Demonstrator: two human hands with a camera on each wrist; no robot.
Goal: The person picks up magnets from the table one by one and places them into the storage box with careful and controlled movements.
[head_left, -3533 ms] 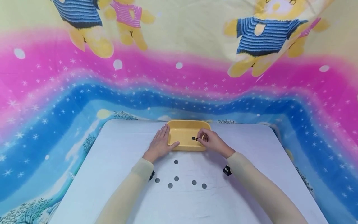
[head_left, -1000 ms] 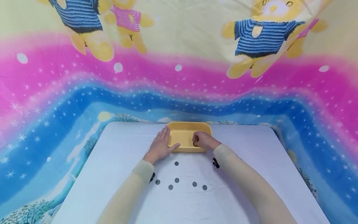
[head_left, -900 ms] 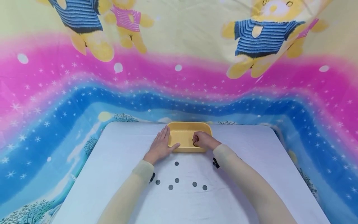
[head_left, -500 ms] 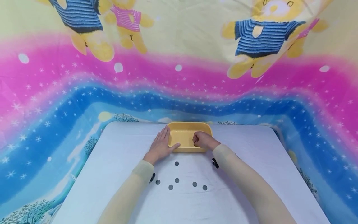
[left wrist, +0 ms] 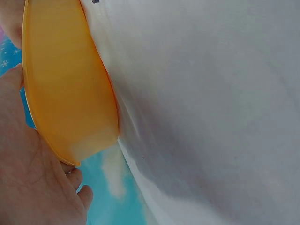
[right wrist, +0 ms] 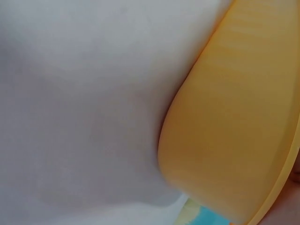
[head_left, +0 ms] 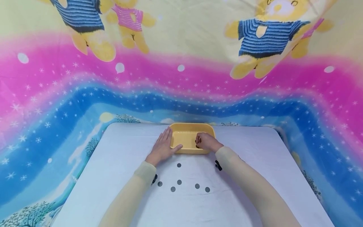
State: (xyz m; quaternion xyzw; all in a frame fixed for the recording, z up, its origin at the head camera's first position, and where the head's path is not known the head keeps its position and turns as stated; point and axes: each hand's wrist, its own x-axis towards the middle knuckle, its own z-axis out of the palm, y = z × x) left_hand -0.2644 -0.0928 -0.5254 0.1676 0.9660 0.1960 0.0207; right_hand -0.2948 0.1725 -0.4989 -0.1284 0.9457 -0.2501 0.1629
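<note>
A shallow yellow plastic box [head_left: 184,150] stands at the far side of the table. My left hand [head_left: 162,147] rests against its left end, fingers straight along the side and thumb over the front rim. In the left wrist view this hand [left wrist: 33,168] lies along the box rim. My right hand [head_left: 207,142] reaches into the right part of the box with its fingers curled. It pinches a small dark disc [head_left: 197,146] near the box floor. Another dark bit shows at the fingertips, mostly hidden by them. The right wrist view shows chiefly the box's outer wall [right wrist: 229,126].
Several dark grey discs lie scattered on the white-covered table in front of the box, one disc [head_left: 179,165] nearest to it. A printed cloth [head_left: 181,94] with bears and snowflakes hangs behind the table and around its sides.
Compared with 3.5 seconds ago, my right hand sits slightly further left and lower inside the box, its fingers now covering most of the dark pieces there. My left hand keeps its place.
</note>
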